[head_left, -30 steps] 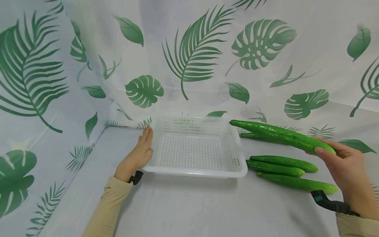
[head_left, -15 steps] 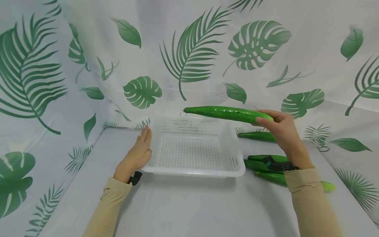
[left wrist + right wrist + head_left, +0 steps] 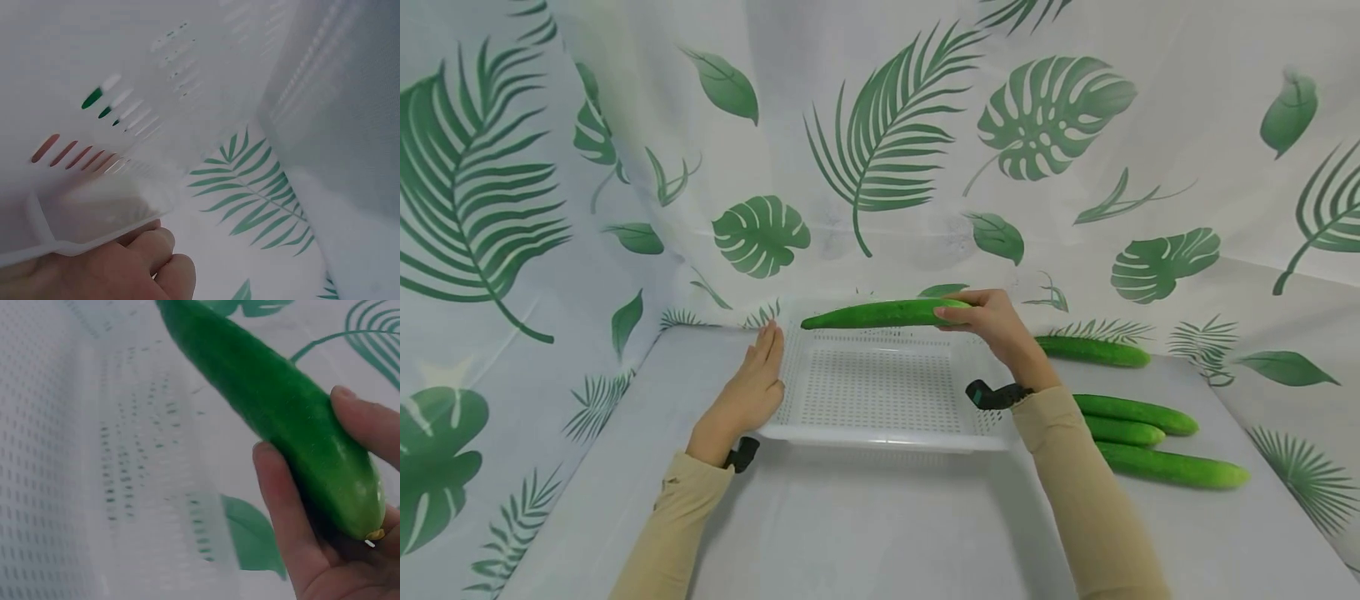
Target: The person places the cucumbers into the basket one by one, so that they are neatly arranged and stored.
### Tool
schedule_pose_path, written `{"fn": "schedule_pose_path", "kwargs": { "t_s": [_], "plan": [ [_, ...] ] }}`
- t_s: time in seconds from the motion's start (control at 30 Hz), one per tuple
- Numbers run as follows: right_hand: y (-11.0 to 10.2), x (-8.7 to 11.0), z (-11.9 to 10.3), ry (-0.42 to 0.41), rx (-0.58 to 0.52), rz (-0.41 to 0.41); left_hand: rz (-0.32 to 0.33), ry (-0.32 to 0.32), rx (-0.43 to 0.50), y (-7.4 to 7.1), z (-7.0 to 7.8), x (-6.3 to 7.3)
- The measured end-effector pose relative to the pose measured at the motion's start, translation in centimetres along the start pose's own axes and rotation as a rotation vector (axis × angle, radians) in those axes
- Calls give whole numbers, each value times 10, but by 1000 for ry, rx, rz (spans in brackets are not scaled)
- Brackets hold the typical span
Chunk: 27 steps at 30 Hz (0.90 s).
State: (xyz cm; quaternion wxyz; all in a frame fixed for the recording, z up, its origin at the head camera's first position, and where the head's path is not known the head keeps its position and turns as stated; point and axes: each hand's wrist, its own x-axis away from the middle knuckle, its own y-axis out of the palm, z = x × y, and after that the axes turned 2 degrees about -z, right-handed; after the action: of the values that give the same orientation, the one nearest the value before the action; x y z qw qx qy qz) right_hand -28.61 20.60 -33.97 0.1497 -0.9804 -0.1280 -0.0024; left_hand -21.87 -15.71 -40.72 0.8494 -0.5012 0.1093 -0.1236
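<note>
A white perforated plastic basket (image 3: 880,437) sits on the table in the head view. My left hand (image 3: 752,387) holds its left rim, with the thumb over the edge. In the left wrist view that hand (image 3: 134,265) lies against the rim below the slotted wall (image 3: 206,81). My right hand (image 3: 992,325) pinches a long green cucumber (image 3: 880,314) by its paler end, above the back of the basket. The right wrist view shows this cucumber (image 3: 275,412) between thumb and fingers, its narrow end pointing away; the basket wall (image 3: 144,487) is beside it.
Right of the basket lie several more cucumbers: one at the back (image 3: 1097,351) and a group nearer the front, including the frontmost cucumber (image 3: 1180,467). My right forearm partly covers them. A leaf-printed white curtain (image 3: 880,167) stands behind the table.
My right hand has carried the cucumber leftward from the right side and lowered it over the back of the basket. My left hand stays at the left rim.
</note>
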Motion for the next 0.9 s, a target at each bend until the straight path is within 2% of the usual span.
{"fn": "schedule_pose_path", "kwargs": {
  "t_s": [0.13, 0.27, 0.43, 0.63, 0.9],
  "plan": [
    [15, -13, 10, 68, -116, 6, 0, 2, -3, 1, 0, 0],
    [24, -22, 19, 101, -201, 15, 2, 8, 3, 2, -2, 0],
    [30, -26, 30, 131, -196, 35, 4, 18, 18, 3, -3, -1],
    [34, -26, 39, 116, -133, 73, -3, 19, 33, 2, -2, 1],
    [39, -24, 39, 140, 148, 160, 3, 29, 51, 1, -3, 0]
  ]
}}
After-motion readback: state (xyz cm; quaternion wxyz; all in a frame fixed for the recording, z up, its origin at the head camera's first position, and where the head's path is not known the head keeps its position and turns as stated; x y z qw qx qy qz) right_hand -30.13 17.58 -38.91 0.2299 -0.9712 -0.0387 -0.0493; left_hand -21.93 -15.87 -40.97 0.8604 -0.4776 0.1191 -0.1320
